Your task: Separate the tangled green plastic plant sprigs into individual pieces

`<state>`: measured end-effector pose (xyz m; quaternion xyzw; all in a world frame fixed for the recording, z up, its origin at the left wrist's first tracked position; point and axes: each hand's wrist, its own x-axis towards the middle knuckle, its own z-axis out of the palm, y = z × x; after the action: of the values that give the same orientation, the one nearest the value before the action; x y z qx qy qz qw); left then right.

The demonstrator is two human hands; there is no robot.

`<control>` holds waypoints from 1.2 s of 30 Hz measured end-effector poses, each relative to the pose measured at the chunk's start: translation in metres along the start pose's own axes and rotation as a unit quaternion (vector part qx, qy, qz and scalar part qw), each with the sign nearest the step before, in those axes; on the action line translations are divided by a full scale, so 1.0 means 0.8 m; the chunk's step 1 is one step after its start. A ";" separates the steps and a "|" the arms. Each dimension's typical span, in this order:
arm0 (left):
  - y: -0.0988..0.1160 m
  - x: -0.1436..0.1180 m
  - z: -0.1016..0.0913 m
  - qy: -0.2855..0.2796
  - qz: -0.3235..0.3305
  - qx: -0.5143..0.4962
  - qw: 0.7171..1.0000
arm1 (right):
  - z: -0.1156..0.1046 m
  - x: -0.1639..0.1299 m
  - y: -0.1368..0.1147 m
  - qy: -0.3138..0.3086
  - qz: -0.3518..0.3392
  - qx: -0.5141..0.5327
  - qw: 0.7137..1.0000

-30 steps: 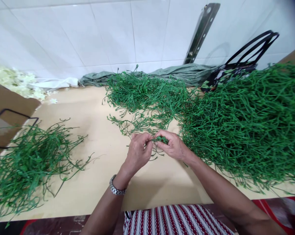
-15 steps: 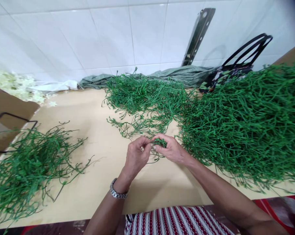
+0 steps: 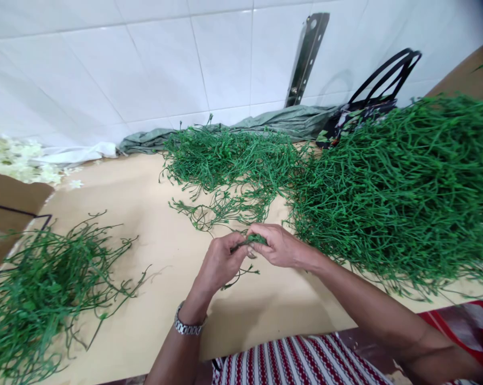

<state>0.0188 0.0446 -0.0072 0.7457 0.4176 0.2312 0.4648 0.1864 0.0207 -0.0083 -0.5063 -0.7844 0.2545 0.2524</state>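
Thin green artificial flower stems (image 3: 258, 239) form a small bundle between my two hands above the table. My right hand (image 3: 282, 247) is closed around the bundle, its thumb and fingers pressing the stems together. Fingertip to fingertip with it, my left hand (image 3: 222, 262) pinches the stem ends. One loose branched stem (image 3: 241, 274) hangs below the hands. Just beyond them lies a thin spread of stems (image 3: 225, 207), and behind that a denser pile (image 3: 229, 155). The parts of the bundle inside my fingers are hidden.
A large heap of green stems (image 3: 402, 198) covers the right side. Another pile (image 3: 53, 289) lies left, by a cardboard box (image 3: 13, 214) with a black wire frame. White flowers (image 3: 21, 160), a grey-green cloth (image 3: 281, 123) and a black-handled bag (image 3: 357, 115) line the wall.
The view has shifted slightly. The left hand has gone from pinching the bundle's tip to gripping more of the stems, with a loose stem now hanging below. The right hand keeps its hold.
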 end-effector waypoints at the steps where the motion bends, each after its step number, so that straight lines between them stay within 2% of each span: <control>1: 0.001 0.000 -0.001 -0.015 -0.004 -0.012 1.000 | 0.000 0.000 0.000 -0.001 -0.009 -0.012 1.000; 5: 0.008 0.001 -0.002 -0.042 -0.024 -0.094 0.994 | -0.005 0.002 -0.005 -0.018 -0.060 -0.110 0.992; 11: 0.017 -0.006 0.002 -0.017 -0.030 -0.159 0.987 | -0.004 0.012 0.001 -0.001 -0.136 -0.284 0.949; 14: 0.022 -0.017 -0.001 -0.018 -0.026 -0.179 0.983 | -0.021 0.019 0.009 0.022 -0.083 -0.347 0.934; 17: 0.028 -0.026 -0.004 -0.019 -0.015 -0.192 0.981 | -0.053 0.026 0.012 0.065 -0.008 -0.376 0.924; 18: 0.029 -0.026 -0.004 -0.016 -0.011 -0.195 0.981 | -0.063 0.028 0.010 0.087 0.001 -0.381 0.921; 20: 0.029 -0.025 -0.005 -0.006 0.002 -0.203 0.979 | -0.077 0.032 0.005 0.102 -0.031 -0.378 0.920; 23: 0.023 -0.018 -0.005 0.018 0.000 -0.231 0.973 | -0.080 0.033 -0.002 0.119 -0.066 -0.327 0.935; 27: 0.011 -0.011 -0.005 0.058 -0.021 -0.270 0.961 | -0.061 0.021 -0.011 0.143 -0.036 -0.121 0.982; 29: 0.007 -0.009 -0.003 0.067 -0.020 -0.288 0.955 | -0.048 0.014 -0.020 0.108 0.018 -0.011 0.994; 31: 0.006 -0.007 -0.001 0.073 -0.025 -0.315 0.946 | -0.034 0.009 -0.027 0.039 0.056 0.073 0.995; 33: 0.005 -0.007 0.001 0.082 -0.035 -0.343 0.935 | -0.022 0.007 -0.030 -0.020 0.065 0.126 0.990; 36: 0.006 -0.006 0.001 0.104 -0.051 -0.354 0.928 | -0.006 0.005 -0.028 -0.054 0.054 0.168 0.983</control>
<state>0.0189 0.0390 -0.0036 0.4818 0.3922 0.4165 0.6637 0.1732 0.0168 0.0108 -0.4839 -0.7142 0.4227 0.2775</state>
